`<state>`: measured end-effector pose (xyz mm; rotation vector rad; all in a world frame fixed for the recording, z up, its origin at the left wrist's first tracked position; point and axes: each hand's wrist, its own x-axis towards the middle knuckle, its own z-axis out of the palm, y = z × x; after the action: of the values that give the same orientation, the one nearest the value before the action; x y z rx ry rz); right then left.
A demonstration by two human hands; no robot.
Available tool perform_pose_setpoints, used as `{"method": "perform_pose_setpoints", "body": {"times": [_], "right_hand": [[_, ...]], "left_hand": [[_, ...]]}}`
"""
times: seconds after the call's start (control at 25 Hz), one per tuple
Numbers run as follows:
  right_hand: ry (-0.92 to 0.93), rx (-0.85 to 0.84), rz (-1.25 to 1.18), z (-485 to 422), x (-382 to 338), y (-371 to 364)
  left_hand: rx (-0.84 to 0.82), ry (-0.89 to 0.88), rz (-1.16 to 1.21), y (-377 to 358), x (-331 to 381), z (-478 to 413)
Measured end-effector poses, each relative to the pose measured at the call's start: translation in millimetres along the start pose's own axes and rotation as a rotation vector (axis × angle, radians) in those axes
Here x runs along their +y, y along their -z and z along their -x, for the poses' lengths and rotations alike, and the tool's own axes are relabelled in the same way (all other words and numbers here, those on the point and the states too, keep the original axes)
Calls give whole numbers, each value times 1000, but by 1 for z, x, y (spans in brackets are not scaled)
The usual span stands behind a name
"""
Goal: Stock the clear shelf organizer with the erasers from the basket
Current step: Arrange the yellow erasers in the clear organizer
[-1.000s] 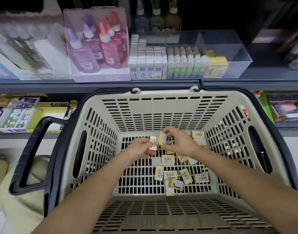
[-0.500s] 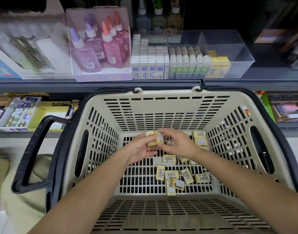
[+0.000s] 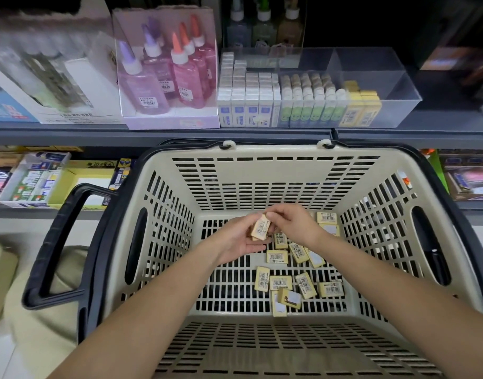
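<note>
Erasers [image 3: 260, 229], small yellow stack above basket [image 3: 276, 152] floor, long axis near-to-far tipped slightly right, barcode up; left hand [image 3: 236, 239] grip cradling them, right hand [image 3: 295, 224] grip pinching far end.

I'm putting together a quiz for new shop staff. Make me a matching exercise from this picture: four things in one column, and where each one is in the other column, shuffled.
Things
1. stacked erasers
2. loose erasers
3. pink glue bottles
4. green-sleeved packs

Places
A. in the display box left of the clear organizer
B. on the floor of the basket
C. held in the left hand, pinched by the right hand
D. inside the clear organizer

Pairs: 1-C, 2-B, 3-A, 4-D
</note>
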<state>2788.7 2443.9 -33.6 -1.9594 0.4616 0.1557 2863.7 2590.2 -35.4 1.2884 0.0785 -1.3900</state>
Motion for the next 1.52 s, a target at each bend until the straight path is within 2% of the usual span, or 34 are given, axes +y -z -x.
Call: {"method": "perform_pose_setpoints", "body": {"times": [0.12, 0.2, 0.28, 0.32, 0.4, 0.52, 0.64, 0.72, 0.88, 0.96, 1.0, 1.04, 1.12, 1.2, 1.32, 1.52], "right_hand": [[-91, 78, -120, -5, 8, 2], [-143, 60, 227, -4, 23, 9], [-153, -117, 643, 2, 37, 10], [-145, -195, 757, 4, 42, 9], [-110, -230, 840, 6, 47, 3], [-134, -120, 664, 6, 43, 2], [-164, -40, 238, 3, 27, 8], [-143, -70, -13, 1, 9, 9], [-101, -110, -145, -1, -4, -4], [-148, -76, -95, 1, 3, -2], [-143, -95, 94, 4, 9, 1], [-116, -158, 387, 6, 16, 4], [-58, -334, 889, 14, 29, -1], [-17, -409, 1081, 19, 35, -11], [25, -371, 1055, 20, 31, -16], [-98, -230, 502, 13, -9, 29]], "left_hand": [[52, -20, 43, 0, -4, -1], [122, -24, 35, 6, -6, -2], [169, -18, 21, 12, -7, -2], [184, -16, 18, 14, -7, -2], [200, -17, -11, 17, -7, -2], [220, -10, -7, 19, -9, -5], [237, 9, 36, 20, -11, -6], [184, 28, 66, 19, -11, -6], [70, 38, 107, 12, -8, -5], [128, 32, 97, 13, -8, -7], [167, 36, 97, 15, -8, -7], [197, 43, 102, 17, -8, -7], [229, 45, 112, 20, -8, -7], [236, 27, 107, 19, -6, -7], [209, -6, 54, 12, 0, -3], [81, -123, 33, -14, 36, 19]]}}
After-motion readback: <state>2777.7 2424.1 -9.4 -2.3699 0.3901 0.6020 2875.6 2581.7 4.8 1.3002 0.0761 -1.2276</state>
